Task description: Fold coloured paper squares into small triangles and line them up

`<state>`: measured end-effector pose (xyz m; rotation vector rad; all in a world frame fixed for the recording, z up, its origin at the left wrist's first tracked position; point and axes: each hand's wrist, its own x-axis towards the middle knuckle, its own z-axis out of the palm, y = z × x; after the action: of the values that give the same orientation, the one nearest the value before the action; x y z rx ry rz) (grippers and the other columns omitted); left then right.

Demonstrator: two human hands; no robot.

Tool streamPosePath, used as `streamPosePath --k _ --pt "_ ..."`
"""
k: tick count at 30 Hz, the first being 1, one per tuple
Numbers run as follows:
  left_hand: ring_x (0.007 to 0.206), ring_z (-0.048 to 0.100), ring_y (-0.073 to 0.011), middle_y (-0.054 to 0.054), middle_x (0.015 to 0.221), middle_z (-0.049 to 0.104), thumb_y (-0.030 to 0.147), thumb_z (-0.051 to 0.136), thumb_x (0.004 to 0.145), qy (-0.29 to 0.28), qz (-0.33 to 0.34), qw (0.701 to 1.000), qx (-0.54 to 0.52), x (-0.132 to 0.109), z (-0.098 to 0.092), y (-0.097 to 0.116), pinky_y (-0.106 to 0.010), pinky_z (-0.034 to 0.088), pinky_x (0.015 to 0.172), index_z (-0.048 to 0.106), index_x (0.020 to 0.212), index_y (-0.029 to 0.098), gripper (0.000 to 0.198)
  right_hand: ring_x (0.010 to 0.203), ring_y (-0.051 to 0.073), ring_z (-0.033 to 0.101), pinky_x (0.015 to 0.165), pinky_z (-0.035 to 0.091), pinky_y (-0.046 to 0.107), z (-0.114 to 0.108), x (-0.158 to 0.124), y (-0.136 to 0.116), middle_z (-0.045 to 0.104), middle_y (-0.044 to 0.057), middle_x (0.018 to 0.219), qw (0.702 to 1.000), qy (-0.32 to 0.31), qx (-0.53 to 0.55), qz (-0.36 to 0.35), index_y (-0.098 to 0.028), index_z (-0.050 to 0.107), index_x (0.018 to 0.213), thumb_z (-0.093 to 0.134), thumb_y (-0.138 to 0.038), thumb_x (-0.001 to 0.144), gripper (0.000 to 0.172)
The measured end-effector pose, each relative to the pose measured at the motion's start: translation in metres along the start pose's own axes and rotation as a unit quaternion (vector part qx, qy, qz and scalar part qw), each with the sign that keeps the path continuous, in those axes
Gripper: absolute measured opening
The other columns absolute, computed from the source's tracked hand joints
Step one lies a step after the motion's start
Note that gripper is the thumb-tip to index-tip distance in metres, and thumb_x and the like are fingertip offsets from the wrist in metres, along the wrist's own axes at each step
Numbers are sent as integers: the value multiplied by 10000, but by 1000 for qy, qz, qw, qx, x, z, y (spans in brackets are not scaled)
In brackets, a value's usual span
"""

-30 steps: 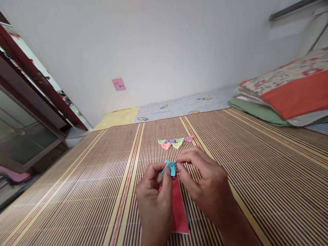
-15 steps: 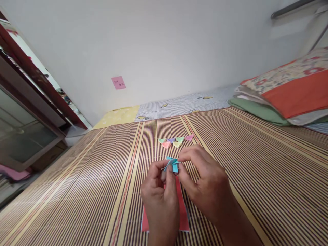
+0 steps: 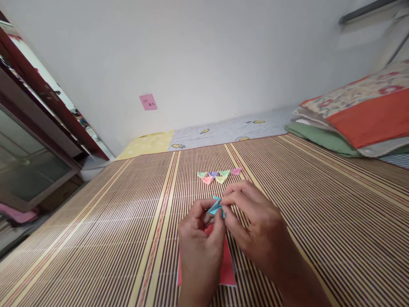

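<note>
A small piece of blue folded paper (image 3: pixel 214 207) is pinched between my two hands, its folds partly covered by fingers. My left hand (image 3: pixel 203 238) grips its left and lower side with thumb and forefinger. From the right, the thumb and fingertips of my right hand (image 3: pixel 252 217) close on its right edge. Beneath my left hand lies a red sheet of paper (image 3: pixel 228 268) on the striped mat, mostly hidden by the hand and wrist. Just beyond my hands, several small folded paper triangles (image 3: pixel 222 180) in green, purple, pink and yellow lie in two rows.
The striped mat (image 3: pixel 111 221) spreads across the bed up to a checked sheet (image 3: pixel 220 130) by the wall. Folded bedding (image 3: pixel 367 115) is stacked at the right. A pink note (image 3: pixel 148 102) sticks to the wall; a glass-panelled cabinet (image 3: pixel 28 157) stands at the left.
The blue paper has turned and looks narrower, more covered by my fingers. My left thumb has shifted right, closer to my right fingertips.
</note>
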<state>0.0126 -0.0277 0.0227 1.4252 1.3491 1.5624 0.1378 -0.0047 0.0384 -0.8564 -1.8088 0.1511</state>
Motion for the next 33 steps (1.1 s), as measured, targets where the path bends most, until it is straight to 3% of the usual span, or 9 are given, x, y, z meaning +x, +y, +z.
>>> streamPosePath --k 12,16,23,27,33 --pt "676 626 -142 -16 798 667 235 673 895 42 33 999 -7 0 4 1 -224 533 575 688 823 211 78 804 241 601 728 502 408 1 0 0 619 92 820 999 1 -49 -4 -129 637 836 483 -58 911 185" --pt "585 571 -111 20 716 624 258 671 908 51 5 998 -31 -1 5 -1 -195 490 522 669 853 214 70 790 243 587 722 487 411 0 0 -3 606 83 807 997 -35 -65 1 -130 643 820 494 -68 894 178" --pt "525 526 -98 52 639 563 306 659 931 -1 -12 998 -57 2 -4 -1 -199 486 527 631 859 211 123 797 215 571 708 453 361 -3 -3 1 600 68 854 992 -115 -57 -15 -146 634 825 454 -14 892 233" --pt "530 462 -97 57 645 530 298 649 934 -18 -19 999 -45 4 -5 -1 -211 469 556 628 836 217 129 774 211 565 695 442 356 -4 -4 6 599 73 835 992 -105 -63 -22 -146 624 806 427 -22 907 254" --pt "611 508 -129 29 704 578 239 661 901 -3 -6 1000 28 5 -8 -6 -237 462 590 676 871 228 36 786 241 582 715 453 387 -2 -3 1 613 83 801 995 -45 -85 -1 -132 644 824 492 -88 902 177"
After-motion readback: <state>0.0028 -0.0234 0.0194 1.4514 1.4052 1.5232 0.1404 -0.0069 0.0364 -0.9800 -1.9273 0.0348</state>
